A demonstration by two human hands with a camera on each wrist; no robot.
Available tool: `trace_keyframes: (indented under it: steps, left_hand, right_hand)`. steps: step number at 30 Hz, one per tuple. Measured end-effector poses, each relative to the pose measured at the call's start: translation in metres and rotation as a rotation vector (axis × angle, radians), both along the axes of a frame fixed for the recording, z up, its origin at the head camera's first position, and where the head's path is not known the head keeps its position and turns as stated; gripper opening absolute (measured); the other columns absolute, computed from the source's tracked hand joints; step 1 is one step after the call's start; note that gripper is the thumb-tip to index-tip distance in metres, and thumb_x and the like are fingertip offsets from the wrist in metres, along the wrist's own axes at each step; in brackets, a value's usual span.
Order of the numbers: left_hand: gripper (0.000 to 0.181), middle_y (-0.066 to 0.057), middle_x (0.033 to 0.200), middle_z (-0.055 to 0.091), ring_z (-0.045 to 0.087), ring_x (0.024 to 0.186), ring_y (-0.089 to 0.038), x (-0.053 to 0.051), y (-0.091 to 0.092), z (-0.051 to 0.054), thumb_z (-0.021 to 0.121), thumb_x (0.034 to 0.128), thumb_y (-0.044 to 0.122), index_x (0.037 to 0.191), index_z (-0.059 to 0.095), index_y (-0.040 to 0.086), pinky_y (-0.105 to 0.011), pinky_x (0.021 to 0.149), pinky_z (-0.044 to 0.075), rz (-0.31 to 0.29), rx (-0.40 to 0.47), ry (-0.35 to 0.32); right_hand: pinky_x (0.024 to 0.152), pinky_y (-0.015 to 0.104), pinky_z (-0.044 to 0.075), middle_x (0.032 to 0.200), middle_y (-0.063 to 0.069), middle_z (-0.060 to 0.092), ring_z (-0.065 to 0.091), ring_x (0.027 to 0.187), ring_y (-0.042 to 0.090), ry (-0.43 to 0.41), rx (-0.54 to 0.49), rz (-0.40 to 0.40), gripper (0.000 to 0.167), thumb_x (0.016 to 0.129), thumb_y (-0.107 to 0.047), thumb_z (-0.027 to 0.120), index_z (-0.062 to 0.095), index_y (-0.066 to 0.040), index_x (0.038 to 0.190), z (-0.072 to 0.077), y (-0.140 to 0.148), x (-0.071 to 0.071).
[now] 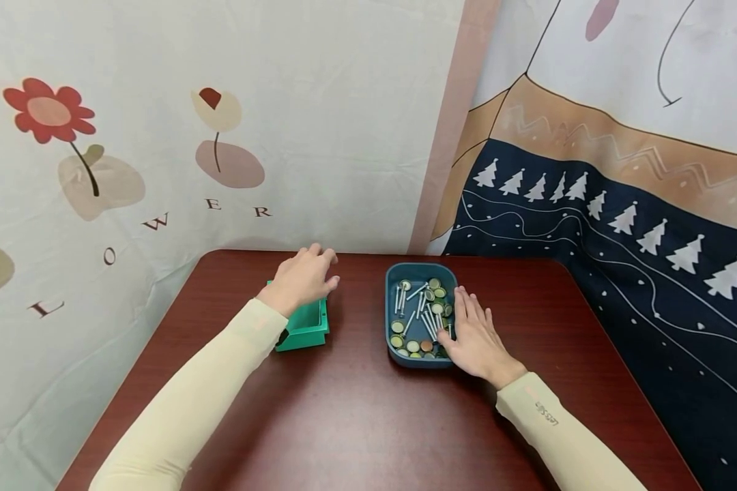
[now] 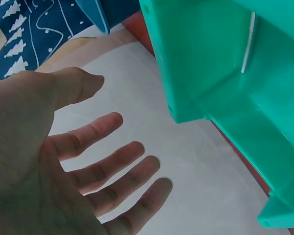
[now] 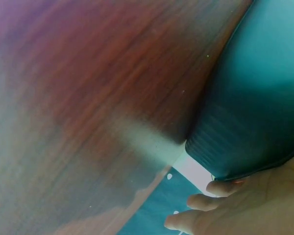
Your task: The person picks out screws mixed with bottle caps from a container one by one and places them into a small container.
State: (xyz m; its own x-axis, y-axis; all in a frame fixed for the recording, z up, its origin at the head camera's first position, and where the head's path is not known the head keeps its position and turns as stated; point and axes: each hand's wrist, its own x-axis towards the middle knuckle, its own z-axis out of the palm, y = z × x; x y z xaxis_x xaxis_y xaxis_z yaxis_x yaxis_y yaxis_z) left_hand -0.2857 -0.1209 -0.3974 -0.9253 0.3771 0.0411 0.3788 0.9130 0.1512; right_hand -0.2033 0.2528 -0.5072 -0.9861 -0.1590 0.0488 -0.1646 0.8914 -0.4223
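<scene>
From the head camera, I see the green box (image 1: 310,337) at seven o'clock of centre and the blue tray (image 1: 421,363) at five, well apart, with a strip of dark red tabletop (image 1: 368,409) between them as a lane to move through. Screws (image 1: 430,326) lie in the middle of the tray, and round metal discs (image 1: 413,346) gather mostly along its right and near walls. My left hand (image 1: 301,276) hangs over the green box, fingers loosely bent and holding nothing, their tips lined up with the table's far edge at twelve o'clock. My right hand (image 1: 478,337) rests on the tray's rim at three to four o'clock, fingers fairly straight along the outside and thumb over the rim; a broad stretch of wood lies between it and the table's right edge. Through the left wrist camera, I find those fingers spread, with a gap between them and the green box's wall, which stands at two o'clock; a thin pale strip (image 2: 249,44) shows inside the box, and a bit of blue rim pokes in at eleven. On the right wrist camera, the tray's outer wall fills three o'clock, the fingers show at five, partly cut off, and wood grain takes up nine.
</scene>
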Motion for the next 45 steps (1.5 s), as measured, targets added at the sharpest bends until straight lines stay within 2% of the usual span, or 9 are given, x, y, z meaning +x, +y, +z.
trace_keyframes:
  steps: [6,11,15,27,45]
  left_hand:
    - [0.054,-0.021,0.163,0.063,0.064,0.142,-0.043,0.002,0.012,-0.002,0.074,0.1147,0.037,0.161,0.064,0.011,-0.062,0.108,0.061,-0.03,-0.031,0.077]
    - [0.064,-0.021,0.173,0.055,0.056,0.157,-0.045,0.004,0.024,-0.006,0.075,0.114,0.042,0.169,0.057,0.015,-0.068,0.123,0.053,-0.044,-0.036,0.086]
    - [0.068,-0.021,0.177,0.053,0.053,0.162,-0.045,0.005,0.033,-0.009,0.076,0.1132,0.044,0.172,0.055,0.016,-0.07,0.128,0.05,-0.06,-0.047,0.102]
    - [0.067,-0.02,0.176,0.055,0.054,0.163,-0.041,0.008,0.068,-0.009,0.076,0.1128,0.047,0.171,0.057,0.018,-0.067,0.134,0.046,-0.121,-0.08,0.115]
    - [0.067,-0.015,0.175,0.056,0.055,0.16,-0.037,0.002,0.126,-0.021,0.073,0.1143,0.052,0.172,0.056,0.022,-0.063,0.133,0.047,-0.212,-0.136,0.051]
  right_hand:
    - [0.141,0.085,0.012,0.196,0.024,0.011,0.013,0.181,0.056,-0.005,0.002,-0.002,0.098,0.114,-0.04,0.063,0.008,0.001,0.186,0.0,0.0,0.0]
    - [0.141,0.084,0.012,0.196,0.024,0.01,0.012,0.181,0.056,-0.009,0.007,-0.006,0.099,0.114,-0.041,0.062,0.007,0.0,0.186,0.0,0.001,0.001]
    - [0.141,0.085,0.013,0.196,0.025,0.013,0.014,0.18,0.057,0.0,0.004,-0.005,0.099,0.114,-0.041,0.063,0.009,0.001,0.186,-0.001,0.0,0.0]
    - [0.14,0.085,0.014,0.195,0.025,0.013,0.014,0.18,0.057,0.007,0.01,-0.007,0.098,0.114,-0.039,0.064,0.01,0.001,0.186,-0.001,0.0,0.0]
    - [0.14,0.085,0.013,0.196,0.025,0.013,0.015,0.18,0.057,-0.003,0.019,-0.01,0.1,0.114,-0.041,0.064,0.009,0.001,0.186,-0.001,0.0,0.0]
